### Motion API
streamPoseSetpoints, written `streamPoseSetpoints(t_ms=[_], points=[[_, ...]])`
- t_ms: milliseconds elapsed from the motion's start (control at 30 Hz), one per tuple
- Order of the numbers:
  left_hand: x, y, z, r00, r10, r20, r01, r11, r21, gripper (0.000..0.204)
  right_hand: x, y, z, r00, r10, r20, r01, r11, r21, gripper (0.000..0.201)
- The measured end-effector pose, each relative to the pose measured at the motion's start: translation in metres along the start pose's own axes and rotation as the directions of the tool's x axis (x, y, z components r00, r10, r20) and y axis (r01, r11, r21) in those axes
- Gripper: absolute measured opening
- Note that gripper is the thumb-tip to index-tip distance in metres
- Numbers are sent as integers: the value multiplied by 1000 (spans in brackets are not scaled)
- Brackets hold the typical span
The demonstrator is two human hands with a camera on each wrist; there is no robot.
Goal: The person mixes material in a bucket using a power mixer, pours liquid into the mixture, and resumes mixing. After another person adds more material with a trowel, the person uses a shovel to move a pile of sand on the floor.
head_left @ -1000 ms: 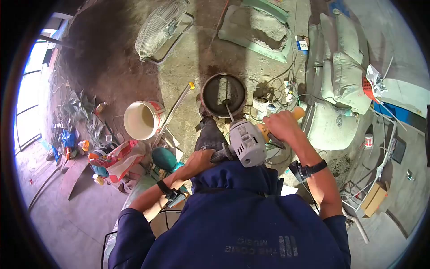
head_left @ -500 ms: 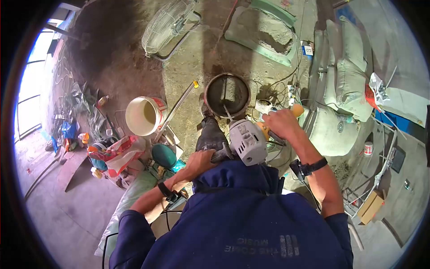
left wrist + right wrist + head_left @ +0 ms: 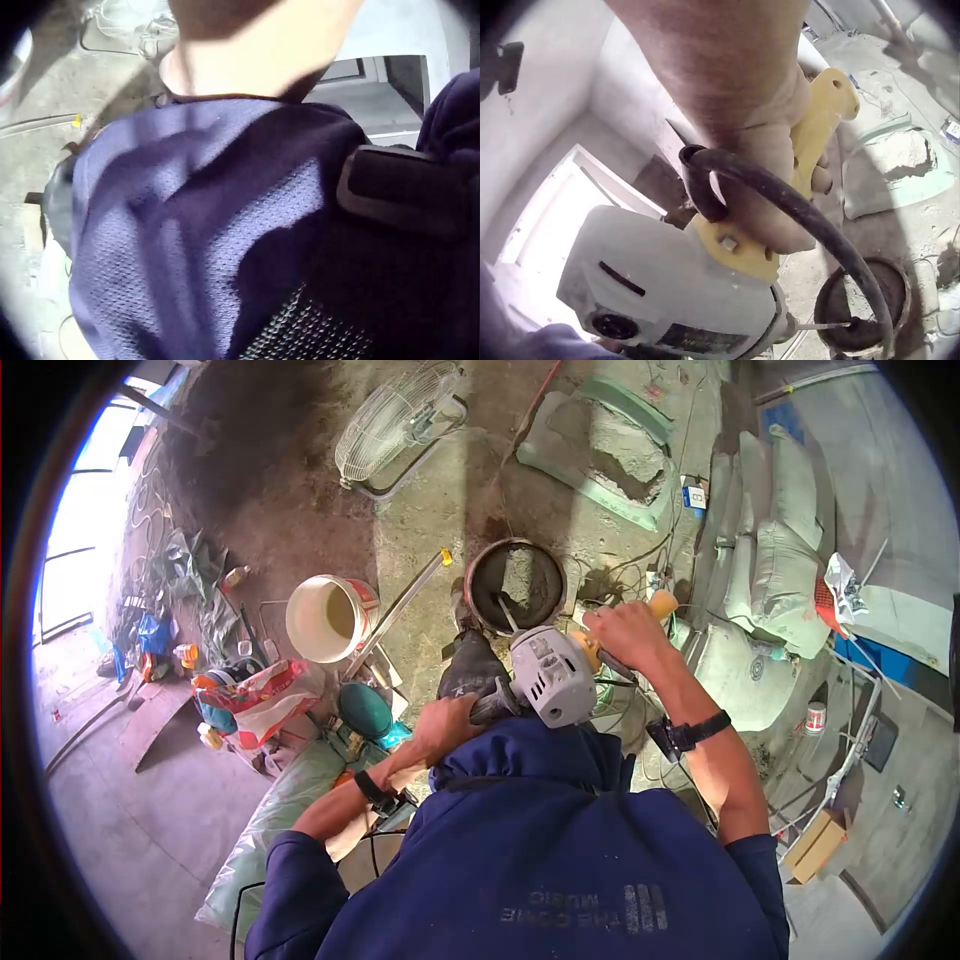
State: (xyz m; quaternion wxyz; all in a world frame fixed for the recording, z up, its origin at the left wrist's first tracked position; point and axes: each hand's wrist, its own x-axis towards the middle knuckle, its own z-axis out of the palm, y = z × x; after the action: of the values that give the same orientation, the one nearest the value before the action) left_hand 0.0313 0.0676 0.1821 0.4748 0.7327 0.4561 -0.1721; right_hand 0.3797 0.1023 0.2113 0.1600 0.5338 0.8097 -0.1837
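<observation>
In the head view, a grey-bodied hand-held electric mixer (image 3: pixel 552 678) is held in front of the person's body. The left hand (image 3: pixel 447 726) grips its grey side handle (image 3: pixel 490 706). On the other side, the right hand (image 3: pixel 630 632) wraps round the yellow handle (image 3: pixel 821 120), clearest in the right wrist view. The thin mixing shaft (image 3: pixel 507 614) reaches down into a round, dark bucket (image 3: pixel 562 592) with grey material inside; its lower end is hidden there. A black cable (image 3: pixel 802 210) loops past the right hand. Blue clothing (image 3: pixel 187 225) fills most of the left wrist view.
A white bucket (image 3: pixel 300 622) and a long metal bar (image 3: pixel 405 598) lie left. Ahead are a floor fan (image 3: pixel 385 435) and an opened bag of powder (image 3: pixel 630 450). Stacked sacks (image 3: pixel 785 575) stand right, with cords (image 3: pixel 640 560) nearby. A dark-gloved or booted shape (image 3: pixel 473 665) borders the bucket.
The surroundings shift slightly right and down as the head view turns. Within the bucket, the shaft has moved from near the lower middle toward its left side. Both hands keep their hold.
</observation>
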Motion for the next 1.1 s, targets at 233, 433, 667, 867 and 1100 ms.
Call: streamPoseSetpoints(t_ms=[233, 433, 667, 867, 1100], points=[[1, -3, -10, 1000, -6, -21, 6, 1000, 6, 44, 13, 3, -3, 1000, -12, -24, 12, 1000, -5, 11], [2, -2, -19, 999, 2, -44, -2, 1000, 21, 45, 17, 3, -13, 1000, -3, -24, 2, 1000, -31, 12], [8, -4, -31, 999, 46, -28, -44, 998, 53, 44, 12, 0, -17, 999, 17, -45, -19, 999, -31, 12], [13, -8, -33, 993, 103, -51, -101, 994, 52, 43, 9, 1, -16, 997, 53, -61, -55, 998, -29, 10], [14, -4, -37, 996, 68, -57, -66, 997, 40, 42, 10, -1, -25, 996, 80, -28, -82, 995, -52, 9]])
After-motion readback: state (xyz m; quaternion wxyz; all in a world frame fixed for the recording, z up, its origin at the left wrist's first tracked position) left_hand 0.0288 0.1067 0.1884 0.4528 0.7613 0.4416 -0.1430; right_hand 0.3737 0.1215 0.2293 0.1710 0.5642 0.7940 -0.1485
